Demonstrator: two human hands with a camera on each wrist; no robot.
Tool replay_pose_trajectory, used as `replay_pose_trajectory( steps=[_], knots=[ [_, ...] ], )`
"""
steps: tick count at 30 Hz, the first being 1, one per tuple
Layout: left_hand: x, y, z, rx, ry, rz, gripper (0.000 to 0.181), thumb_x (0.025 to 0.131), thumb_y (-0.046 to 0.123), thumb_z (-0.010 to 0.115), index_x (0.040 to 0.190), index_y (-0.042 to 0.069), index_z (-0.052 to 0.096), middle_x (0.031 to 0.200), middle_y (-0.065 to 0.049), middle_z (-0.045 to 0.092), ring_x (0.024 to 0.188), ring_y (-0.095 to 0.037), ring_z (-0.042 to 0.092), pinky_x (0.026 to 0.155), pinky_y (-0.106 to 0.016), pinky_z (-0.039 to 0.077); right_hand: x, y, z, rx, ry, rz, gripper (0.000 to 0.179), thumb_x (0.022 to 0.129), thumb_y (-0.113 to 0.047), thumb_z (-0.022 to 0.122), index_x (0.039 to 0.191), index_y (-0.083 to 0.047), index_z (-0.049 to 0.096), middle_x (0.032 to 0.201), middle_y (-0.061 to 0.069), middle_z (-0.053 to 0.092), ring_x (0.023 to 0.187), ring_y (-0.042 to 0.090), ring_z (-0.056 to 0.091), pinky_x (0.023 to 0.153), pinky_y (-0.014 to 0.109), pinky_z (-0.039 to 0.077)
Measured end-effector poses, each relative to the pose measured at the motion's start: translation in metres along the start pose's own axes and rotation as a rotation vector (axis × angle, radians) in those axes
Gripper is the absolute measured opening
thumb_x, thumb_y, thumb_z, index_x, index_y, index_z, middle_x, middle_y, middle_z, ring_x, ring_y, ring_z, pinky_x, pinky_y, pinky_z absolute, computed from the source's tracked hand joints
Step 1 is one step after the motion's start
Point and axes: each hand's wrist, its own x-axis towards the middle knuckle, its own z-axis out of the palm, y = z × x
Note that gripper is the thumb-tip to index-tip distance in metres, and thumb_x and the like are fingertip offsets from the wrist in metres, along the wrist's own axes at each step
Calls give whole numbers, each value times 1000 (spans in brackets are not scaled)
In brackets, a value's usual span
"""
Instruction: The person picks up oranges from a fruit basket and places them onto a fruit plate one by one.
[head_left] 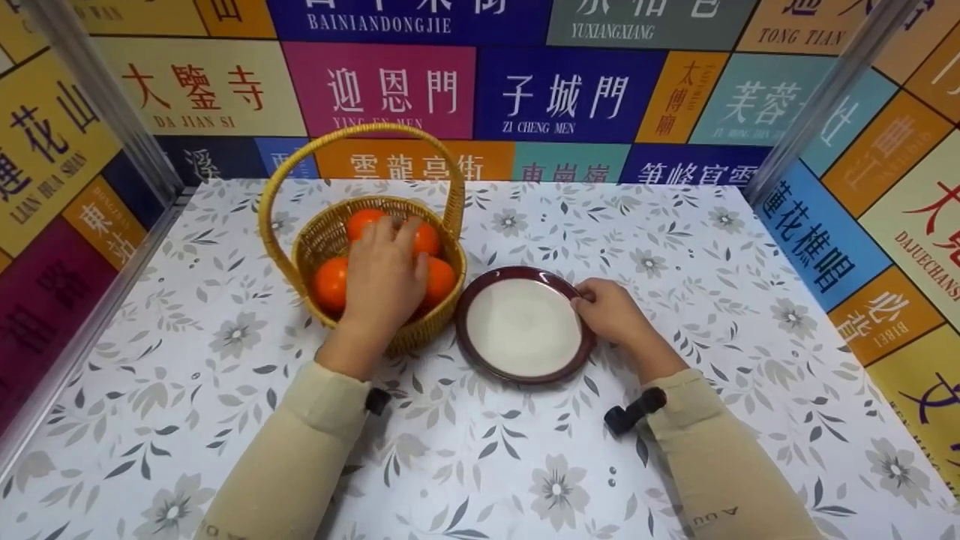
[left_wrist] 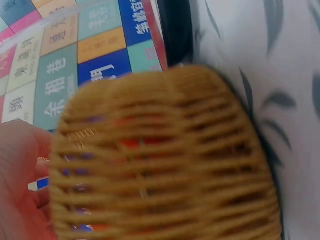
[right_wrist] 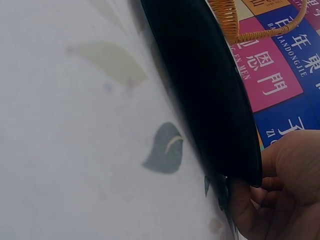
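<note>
My left hand (head_left: 386,270) reaches over the wicker basket (head_left: 401,337), its fingers among round orange-red fruits (head_left: 330,283). The palm and fingertips are hidden, so whether it grips a fruit I cannot tell. In the left wrist view the basket's woven side (left_wrist: 170,165) covers most of the picture, with part of the left hand (left_wrist: 20,180) at the left edge. Right of the basket lies a round plate (head_left: 525,326), white with a dark red-brown rim. My right hand (head_left: 611,309) pinches the plate's right rim between thumb and fingers; the right wrist view shows the plate's dark underside (right_wrist: 210,95).
A tall arched handle (head_left: 360,135) rises over the basket. The table (head_left: 555,435) has a white cover with grey flowers and leaves. Panels with coloured lettering (head_left: 382,90) stand behind and on both sides, with metal posts (head_left: 832,90) at the corners.
</note>
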Motion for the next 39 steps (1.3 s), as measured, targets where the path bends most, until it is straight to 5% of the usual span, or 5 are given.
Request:
replay_pose_trajectory(
  steps=[6, 12, 17, 39],
  knots=[
    [11, -18, 4, 15, -7, -127, 59, 94, 33, 70, 147, 14, 52, 152, -22, 44, 141, -43, 40, 109, -64, 41, 0, 1, 0, -7, 3, -8, 28, 102, -14, 56, 121, 2, 69, 111, 19, 72, 99, 28, 66, 84, 35, 54],
    [15, -29, 10, 24, -125, -241, 73, 93, 47, 70, 154, 17, 42, 157, -24, 35, 142, -46, 36, 108, -66, 44, -1, 1, 0, -15, 1, -18, 27, 102, -15, 56, 119, 2, 69, 111, 19, 72, 101, 28, 65, 89, 39, 53],
    [16, -32, 13, 14, -200, -265, 75, 94, 46, 70, 155, 16, 40, 156, -27, 33, 138, -48, 38, 108, -64, 46, 0, 1, -1, -26, -1, -14, 27, 102, -15, 56, 119, 2, 69, 109, 18, 72, 99, 28, 65, 88, 39, 54],
    [19, -33, 13, -101, -162, -302, 65, 90, 39, 77, 141, 8, 52, 143, -26, 42, 132, -46, 44, 108, -61, 46, 1, 2, 0, -17, 0, -6, 27, 103, -17, 56, 119, 0, 69, 111, 18, 72, 101, 29, 65, 90, 41, 54]
  ],
)
